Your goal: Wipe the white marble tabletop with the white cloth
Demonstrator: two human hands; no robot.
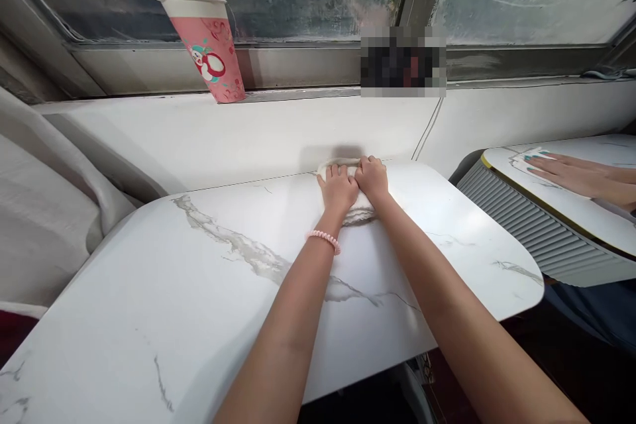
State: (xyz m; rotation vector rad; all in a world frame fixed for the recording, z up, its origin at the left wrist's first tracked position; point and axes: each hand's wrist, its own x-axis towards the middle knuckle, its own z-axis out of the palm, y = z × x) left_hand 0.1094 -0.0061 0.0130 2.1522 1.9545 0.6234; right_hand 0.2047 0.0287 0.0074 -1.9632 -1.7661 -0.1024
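Observation:
A folded whitish cloth (360, 212) lies on the white marble-patterned tabletop (163, 265), close to the wall. My left hand (339, 189) presses down on its left part, fingers slightly apart and bent over it. A pink coiled band (325, 238) circles my left wrist. Beside it, my right hand (372, 177) grips the cloth's right side with curled fingers. Both hands are side by side, and the thumbs nearly meet. The cloth's underside and some fingertips are hidden.
A pink paper cup (213, 53) with a red straw stands on the window ledge. A blurred-out dark object (402, 63) is on the ledge too. At right, another person's hands (571, 172) rest on a cloth on a second table (501, 159). A pale curtain (44, 192) hangs left.

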